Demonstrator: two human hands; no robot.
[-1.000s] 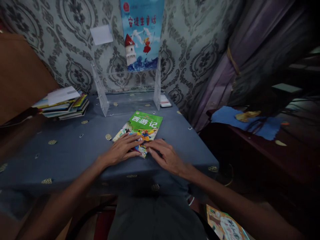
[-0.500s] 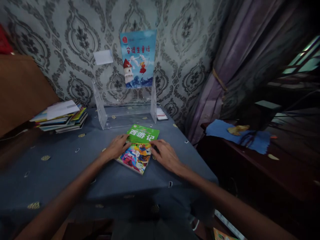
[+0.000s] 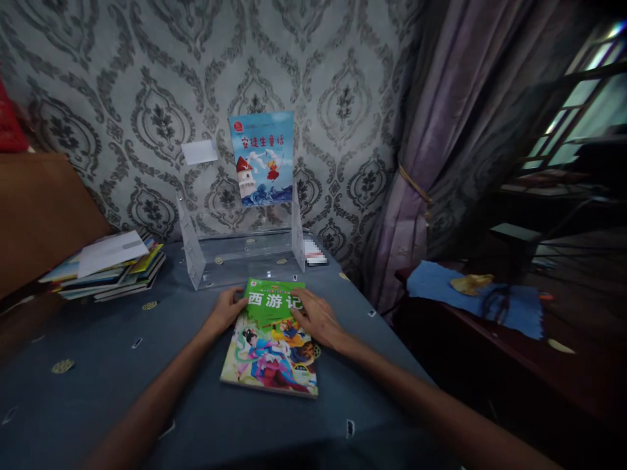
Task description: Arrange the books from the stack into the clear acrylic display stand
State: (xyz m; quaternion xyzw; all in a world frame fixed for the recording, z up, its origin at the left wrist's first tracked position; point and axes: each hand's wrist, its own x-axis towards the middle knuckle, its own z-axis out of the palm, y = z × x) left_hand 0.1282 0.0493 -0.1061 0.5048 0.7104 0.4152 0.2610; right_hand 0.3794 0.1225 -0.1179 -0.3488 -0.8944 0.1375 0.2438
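A children's book (image 3: 274, 346) with a green top band, white Chinese characters and colourful cartoon figures lies face up on the blue patterned tablecloth (image 3: 196, 418). At its upper left edge, my left hand (image 3: 228, 310) grips the side, thumb reaching onto the cover. My right hand (image 3: 318, 316) holds the upper right edge, its thumb over the cover near the last character. Just beyond the book stands a clear acrylic stand (image 3: 191, 251). Above the stand, a blue book (image 3: 264, 160) rests upright against the patterned wall.
To the left is a stack of books (image 3: 117, 271) topped by a white paper (image 3: 112, 252), with a brown box (image 3: 44, 212) behind. A white card (image 3: 199, 152) is on the wall. On the right, a dark red surface (image 3: 578, 378) bears a blue cloth (image 3: 435, 287) near a tied curtain (image 3: 416, 163).
The green-topped book has turned straighter on the table, and more of its cover shows. Both hands remain at its sides. The head view has tilted upward slightly.
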